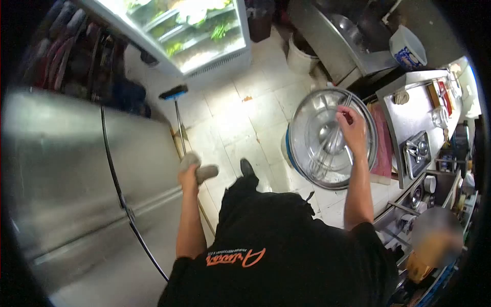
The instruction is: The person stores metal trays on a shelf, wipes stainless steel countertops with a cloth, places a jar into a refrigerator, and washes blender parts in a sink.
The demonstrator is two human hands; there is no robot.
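Surface and room: we record a pale tiled floor (227, 112), lit brightest near the centre. Large steel doors (66, 174) fill the left side; a lit display cabinet (204, 33) with greens on its shelves stands at the top. A steel counter (415, 111) runs along the right, bearing a tray (418, 153) of metal items. A broom (174, 93) with a blue-edged head lies across the view, its handle passing close to the left hand.

Pose: both forearms extend forward from a black shirt (286, 245), well apart. We note the left hand (188, 176) clamped around a grey-brown item (206, 174). The right hand (354, 128) is over the far right part of a metal bowl (302, 120), thumb and fingers curled towards each other; whether they pinch anything, we cannot tell.

Appearance: the bowl is wide, round and shiny, above a blue-edged container (289, 148); a wire whisk (323, 156) lies in it, with whitish matter near the rim. The grey-brown item, between the steel doors and the bowl, is matt, with two blunt lobes; its material is unclear.
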